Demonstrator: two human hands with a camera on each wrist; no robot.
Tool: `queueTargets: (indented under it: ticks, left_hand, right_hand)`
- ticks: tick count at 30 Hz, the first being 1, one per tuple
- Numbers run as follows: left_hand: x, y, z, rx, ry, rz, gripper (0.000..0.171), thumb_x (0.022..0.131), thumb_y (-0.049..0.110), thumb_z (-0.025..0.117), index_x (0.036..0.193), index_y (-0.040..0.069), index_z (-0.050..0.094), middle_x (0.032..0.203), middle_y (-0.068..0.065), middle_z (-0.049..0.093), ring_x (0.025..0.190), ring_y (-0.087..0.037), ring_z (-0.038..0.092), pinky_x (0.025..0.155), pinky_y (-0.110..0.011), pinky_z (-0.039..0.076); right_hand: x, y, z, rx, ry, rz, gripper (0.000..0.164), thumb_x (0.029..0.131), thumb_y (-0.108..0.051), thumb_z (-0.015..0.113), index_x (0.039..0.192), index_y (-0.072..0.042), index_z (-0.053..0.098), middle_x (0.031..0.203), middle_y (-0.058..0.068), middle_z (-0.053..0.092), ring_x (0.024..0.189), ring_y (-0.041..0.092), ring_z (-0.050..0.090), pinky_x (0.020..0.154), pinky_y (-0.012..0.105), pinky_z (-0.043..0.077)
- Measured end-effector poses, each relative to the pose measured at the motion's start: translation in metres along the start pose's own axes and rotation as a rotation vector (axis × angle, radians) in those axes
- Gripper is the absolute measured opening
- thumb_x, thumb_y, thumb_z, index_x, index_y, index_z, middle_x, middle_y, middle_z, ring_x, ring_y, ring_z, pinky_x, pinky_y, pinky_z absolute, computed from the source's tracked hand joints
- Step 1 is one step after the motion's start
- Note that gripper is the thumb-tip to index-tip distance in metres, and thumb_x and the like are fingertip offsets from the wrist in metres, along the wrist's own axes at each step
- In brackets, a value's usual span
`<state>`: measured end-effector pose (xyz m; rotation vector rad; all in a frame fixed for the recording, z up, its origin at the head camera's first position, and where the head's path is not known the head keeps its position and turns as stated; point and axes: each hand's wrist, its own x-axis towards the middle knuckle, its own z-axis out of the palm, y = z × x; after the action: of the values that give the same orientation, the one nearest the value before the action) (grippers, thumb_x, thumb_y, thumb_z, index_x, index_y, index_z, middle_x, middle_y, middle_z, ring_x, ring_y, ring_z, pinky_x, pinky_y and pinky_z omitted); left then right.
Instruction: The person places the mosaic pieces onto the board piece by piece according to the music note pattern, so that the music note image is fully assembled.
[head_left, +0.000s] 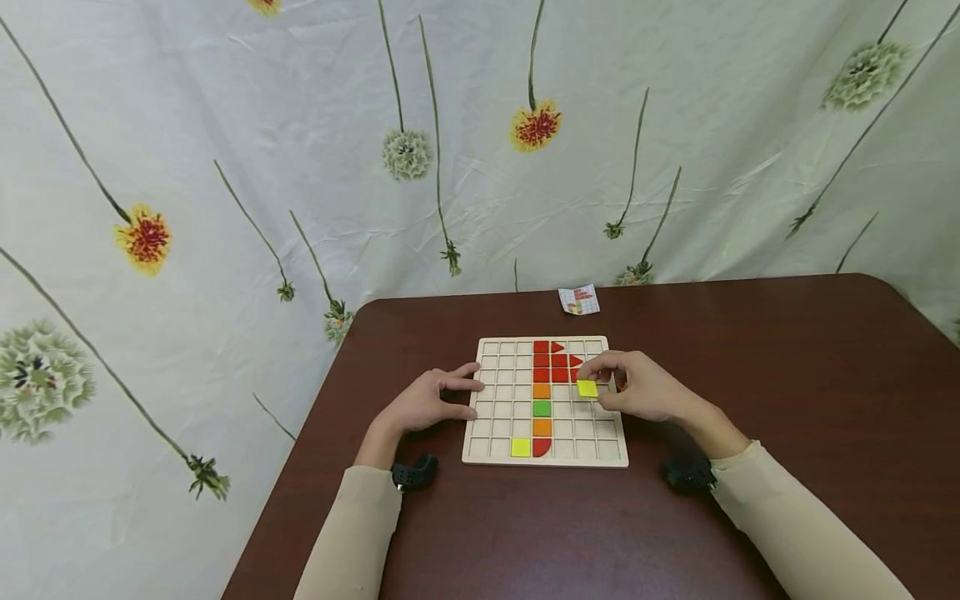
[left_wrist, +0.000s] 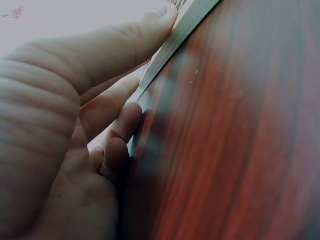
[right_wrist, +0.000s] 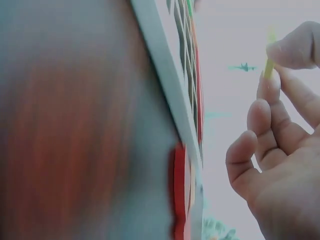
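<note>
A pale wooden grid board (head_left: 501,427) lies on the dark table. Down its middle runs a column of red, orange and green tiles, with red triangle pieces toward the upper right. One yellow square (head_left: 521,447) sits in the bottom row beside a rounded red piece (head_left: 542,447). My right hand (head_left: 648,387) pinches another yellow square tile (head_left: 587,388) between thumb and fingertips, above the board's right part; the right wrist view shows that tile (right_wrist: 270,67) edge-on. With fingers extended, my left hand (head_left: 423,402) touches the board's left edge.
At the table's far edge lies a small printed card (head_left: 579,300) with a coloured pattern. In the right wrist view, a red piece (right_wrist: 179,192) lies beside the board's edge. A flower-printed cloth (head_left: 330,125) hangs behind the dark wooden table (head_left: 787,375).
</note>
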<state>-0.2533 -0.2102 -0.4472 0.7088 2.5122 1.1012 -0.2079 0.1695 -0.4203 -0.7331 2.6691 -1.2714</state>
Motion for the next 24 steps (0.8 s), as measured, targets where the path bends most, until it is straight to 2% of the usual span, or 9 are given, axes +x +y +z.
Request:
queueTargets:
  ticks: [8,15,24]
  left_hand:
    - [0.001,0.002,-0.001,0.004,0.003,0.005,0.048,0.086,0.022,0.085,0.132,0.019,0.073,0.161,0.000,0.046,0.155,-0.027,0.034,0.120,-0.051,0.038]
    - [0.001,0.000,0.000,0.007,0.004,-0.002,0.048,0.086,0.022,0.085,0.132,0.019,0.073,0.161,0.001,0.046,0.155,-0.027,0.034,0.120,-0.050,0.038]
    - [0.001,-0.001,0.000,0.020,0.003,0.004,0.048,0.086,0.023,0.085,0.132,0.019,0.073,0.161,0.001,0.046,0.155,-0.026,0.035,0.120,-0.050,0.038]
  right_hand:
    - [0.009,-0.020,0.028,0.016,-0.041,-0.048,0.035,0.082,0.000,0.069,0.111,-0.019,0.075,0.105,-0.006,0.072,0.092,0.020,0.056,0.075,0.028,0.046]
    - [0.015,-0.034,0.050,-0.010,-0.050,-0.049,0.032,0.079,-0.003,0.073,0.107,-0.018,0.076,0.103,-0.007,0.073,0.092,0.019,0.058,0.081,0.032,0.051]
    - [0.025,-0.048,0.065,-0.040,-0.100,-0.007,0.026,0.079,-0.005,0.077,0.102,-0.016,0.078,0.094,-0.007,0.071,0.079,0.014,0.056,0.070,0.025,0.048]
